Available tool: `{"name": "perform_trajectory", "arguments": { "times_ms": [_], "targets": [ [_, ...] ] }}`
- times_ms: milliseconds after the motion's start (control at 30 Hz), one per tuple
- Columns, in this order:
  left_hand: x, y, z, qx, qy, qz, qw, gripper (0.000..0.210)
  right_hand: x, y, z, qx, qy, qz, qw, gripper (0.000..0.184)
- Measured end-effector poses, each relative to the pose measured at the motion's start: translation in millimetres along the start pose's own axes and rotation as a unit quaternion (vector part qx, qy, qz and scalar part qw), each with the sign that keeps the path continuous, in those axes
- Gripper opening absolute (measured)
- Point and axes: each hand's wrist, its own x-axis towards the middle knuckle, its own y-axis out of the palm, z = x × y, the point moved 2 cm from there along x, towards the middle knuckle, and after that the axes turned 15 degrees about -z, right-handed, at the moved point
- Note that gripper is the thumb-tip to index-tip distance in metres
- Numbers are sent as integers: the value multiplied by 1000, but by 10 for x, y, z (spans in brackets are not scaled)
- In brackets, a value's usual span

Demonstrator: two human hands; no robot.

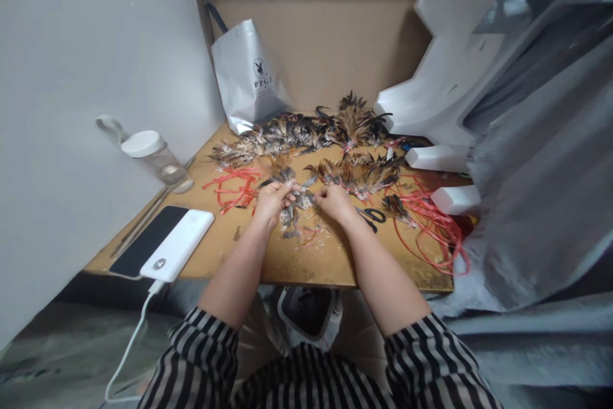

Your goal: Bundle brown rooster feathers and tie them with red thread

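Over the middle of the wooden table, my left hand [274,203] pinches a small bunch of brown and grey feathers [281,170], its tips pointing away from me. My right hand [336,203] is just to the right, fingertips pinched together at the edge of some loose grey feathers [302,200]. Whatever sits between those right fingertips is too small to make out. Feather scraps and bits of red string [312,234] lie on the table below my hands. Black-handled scissors [374,215] rest beside my right wrist, partly covered by it.
Feather bundles [357,173] lie behind my hands, with a longer heap [292,131] farther back. Red plastic string [237,187] lies left; a bigger tangle [431,224] lies right. A white power bank [177,246], phone [143,240], bottle [156,157], silver bag [246,77] and bin [307,313] surround the workspace.
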Motion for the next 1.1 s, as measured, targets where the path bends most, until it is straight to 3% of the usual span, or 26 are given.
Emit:
{"name": "perform_trajectory", "arguments": {
  "times_ms": [233,500,633,867,1100],
  "targets": [
    [-8,6,-38,-18,11,-41,999,28,-80,19,94,-79,7,13,997,15],
    [19,-30,-90,-43,32,-87,995,29,22,103,79,129,2,-68,989,20],
    [55,-63,-79,-51,32,-89,994,31,89,156,109,150,15,-79,985,18],
    [100,-126,-114,-117,17,-114,986,26,209,189,239,95,-21,-28,995,26],
    [173,-215,-120,-157,37,-103,982,28,222,209,530,-73,-82,15,994,38]
  ]
}}
